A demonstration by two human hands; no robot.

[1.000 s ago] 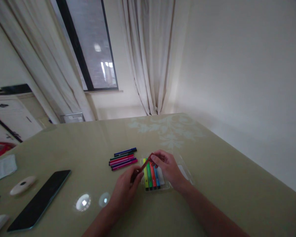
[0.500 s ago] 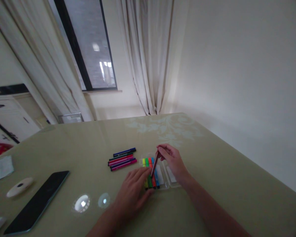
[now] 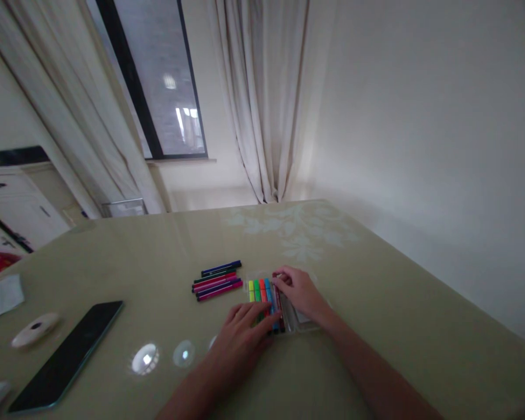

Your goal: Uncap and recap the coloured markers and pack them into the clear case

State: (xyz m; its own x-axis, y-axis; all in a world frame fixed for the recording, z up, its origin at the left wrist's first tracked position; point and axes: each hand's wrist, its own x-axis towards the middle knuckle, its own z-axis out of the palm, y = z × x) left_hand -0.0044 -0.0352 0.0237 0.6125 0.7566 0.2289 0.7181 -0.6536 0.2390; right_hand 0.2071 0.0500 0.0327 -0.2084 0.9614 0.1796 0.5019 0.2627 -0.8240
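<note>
A clear plastic case lies on the table with a row of yellow, green, orange and blue pens in it; the orange pen is near the row's middle. My right hand pinches the upper end of a dark red marker, which lies lengthwise in the case beside the blue pen. Across the lower part of the row stretch the fingers of my left hand, apart and resting on the pens. They hide part of the pens beneath. Left of the case, several loose markers lie roughly side by side.
A black tablet-like slab lies at the left, with a pale oval object and a sheet of paper farther left. The table runs to a wall on the right and towards a curtain.
My right hand has lowered the dark red marker from a tilt above the pens to lying flat beside the blue one. My left hand's fingers have shifted slightly right over the row.
</note>
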